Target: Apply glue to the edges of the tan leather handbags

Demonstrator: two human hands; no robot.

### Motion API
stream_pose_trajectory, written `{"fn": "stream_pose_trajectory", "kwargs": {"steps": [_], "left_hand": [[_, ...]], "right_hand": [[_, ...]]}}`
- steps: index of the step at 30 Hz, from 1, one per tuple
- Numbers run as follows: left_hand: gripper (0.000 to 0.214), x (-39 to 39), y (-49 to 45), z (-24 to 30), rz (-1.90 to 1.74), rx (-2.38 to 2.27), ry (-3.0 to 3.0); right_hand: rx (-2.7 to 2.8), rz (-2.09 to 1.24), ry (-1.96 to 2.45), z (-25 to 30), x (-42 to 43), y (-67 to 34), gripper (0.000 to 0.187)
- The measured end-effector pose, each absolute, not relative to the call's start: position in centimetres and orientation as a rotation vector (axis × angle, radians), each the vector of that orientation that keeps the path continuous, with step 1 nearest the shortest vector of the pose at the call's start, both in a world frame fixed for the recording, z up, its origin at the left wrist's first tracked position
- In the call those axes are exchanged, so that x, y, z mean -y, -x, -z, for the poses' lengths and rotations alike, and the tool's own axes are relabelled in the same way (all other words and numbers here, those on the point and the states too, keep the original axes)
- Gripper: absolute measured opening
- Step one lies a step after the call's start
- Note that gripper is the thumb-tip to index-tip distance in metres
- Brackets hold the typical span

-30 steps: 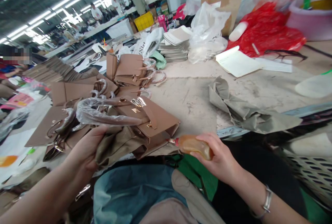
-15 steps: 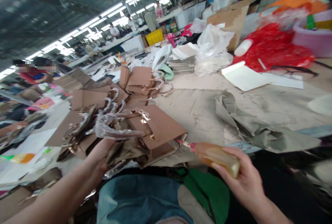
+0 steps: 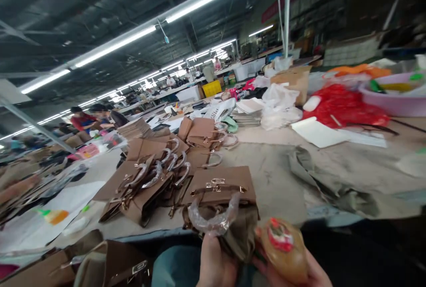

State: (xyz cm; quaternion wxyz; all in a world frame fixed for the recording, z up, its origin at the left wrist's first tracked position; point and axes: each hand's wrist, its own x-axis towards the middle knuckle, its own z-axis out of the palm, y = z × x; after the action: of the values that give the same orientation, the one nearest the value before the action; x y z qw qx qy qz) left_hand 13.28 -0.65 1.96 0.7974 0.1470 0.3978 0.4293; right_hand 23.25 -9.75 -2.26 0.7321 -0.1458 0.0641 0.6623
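At the table's front edge lies a brown handbag (image 3: 229, 178) with gold hardware and a plastic-wrapped handle; its dark olive lining (image 3: 244, 233) hangs out toward me. My left hand (image 3: 218, 262) is closed on this near side of the bag, thumb against the wrapped handle (image 3: 213, 225). Just right of it, my right hand (image 3: 311, 271) is wrapped round a squeeze bottle (image 3: 288, 251) of amber liquid, its red-and-white nozzle end turned up toward me. Some of the right fingers are hidden behind the bottle, close to the lining.
More brown handbags (image 3: 151, 180) with wrapped handles are heaped to the left. Crumpled olive cloth (image 3: 333, 189), an open notebook (image 3: 319, 132), a red plastic bag (image 3: 349, 107) and a purple basin (image 3: 396, 103) lie rightward. Another orange-tipped bottle (image 3: 56, 217) lies at left. Co-workers (image 3: 86, 118) are farther back.
The handbag has been turned so its front and handle face me. My right hand has moved left toward it, and the bottle's nozzle has swung from pointing left to facing up. My view has tilted upward.
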Motion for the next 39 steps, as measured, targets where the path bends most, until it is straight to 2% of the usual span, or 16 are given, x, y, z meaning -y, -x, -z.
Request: {"fn": "stream_pose_trajectory", "kwargs": {"steps": [3,7,10,13,15,17,19,21,23,25,27,32,39], "left_hand": [[0.035,2.2,-12.2,-1.2,-0.924,-0.923,-0.351],[0.028,3.6,-10.1,-0.6,-0.690,-1.043,-0.489],[0.035,4.0,-9.3,-0.5,-0.546,-1.071,-0.662],[0.038,3.5,-8.8,-0.9,-0.465,-1.141,-0.793],[0.041,2.9,-8.0,-1.7,-0.299,-1.169,-0.857],[0.054,2.5,-6.4,-2.6,-0.042,-1.124,-0.984],[0.057,2.4,-4.1,-3.4,0.063,-1.047,-1.319],[0.037,2.3,-1.8,-3.6,-0.222,-0.973,-1.890],[0.030,2.1,-0.3,-3.0,-0.650,-0.839,-2.338],[0.043,1.4,-0.1,-1.8,-0.941,-0.727,-2.580],[0.055,0.5,-1.2,-0.5,-1.061,-0.705,-2.679],[0.055,-1.4,-5.6,0.1,-1.011,-0.818,-2.588],[0.027,-4.3,-8.7,-2.9,-0.624,-0.744,-2.256]], "right_hand": [[-0.147,-1.348,0.342,1.5,9.7,-22.1,0.034],[-0.151,-1.260,0.363,1.3,10.5,-21.0,0.034],[-0.149,-1.242,0.413,0.2,10.3,-20.2,0.038],[-0.211,-1.220,0.475,-1.0,9.3,-19.8,0.033],[-0.250,-1.185,0.487,-1.6,8.6,-19.9,0.029],[-0.262,-1.160,0.489,-2.0,8.1,-20.1,0.028],[-0.259,-1.168,0.481,-2.3,7.8,-20.2,0.028],[-0.266,-1.194,0.457,-2.8,7.6,-20.2,0.029],[-0.277,-1.218,0.440,-3.2,7.4,-20.0,0.030],[-0.280,-1.237,0.433,-3.7,7.2,-19.8,0.031],[-0.267,-1.239,0.419,-4.0,6.9,-19.6,0.032],[-0.234,-1.239,0.394,-4.4,6.0,-19.7,0.033],[-0.256,-1.248,0.385,-4.9,4.8,-20.1,0.033]]}}
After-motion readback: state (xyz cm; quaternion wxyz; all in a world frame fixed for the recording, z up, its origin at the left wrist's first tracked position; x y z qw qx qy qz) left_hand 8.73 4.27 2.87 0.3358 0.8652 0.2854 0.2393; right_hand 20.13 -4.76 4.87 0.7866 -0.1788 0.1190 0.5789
